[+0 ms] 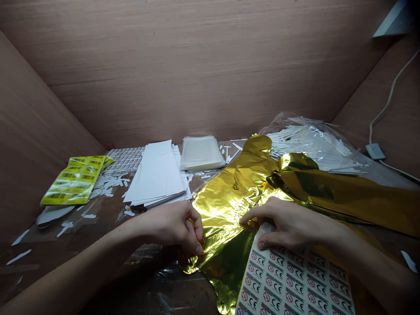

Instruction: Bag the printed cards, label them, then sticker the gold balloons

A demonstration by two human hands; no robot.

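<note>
A crumpled gold foil piece (223, 214) lies across the middle of the worktop, with more gold foil (341, 192) stretching to the right. My left hand (173, 227) pinches its near edge between thumb and fingers. My right hand (282, 223) sits on the foil, its thumb and fingers closing around the top corner of a white label sheet (295, 280). That sheet, printed in rows with CE marks and red prohibition circles, rests partly on the foil and runs off the bottom of the view.
Behind the hands are a stack of white card strips (157, 175), clear flat bags (201, 153), yellow barcode label sheets (74, 181) and a small label sheet (126, 158). White backing scraps (108, 188) litter the worktop. White sticks in clear plastic (315, 146) lie back right. Brown panels (164, 65) enclose the space.
</note>
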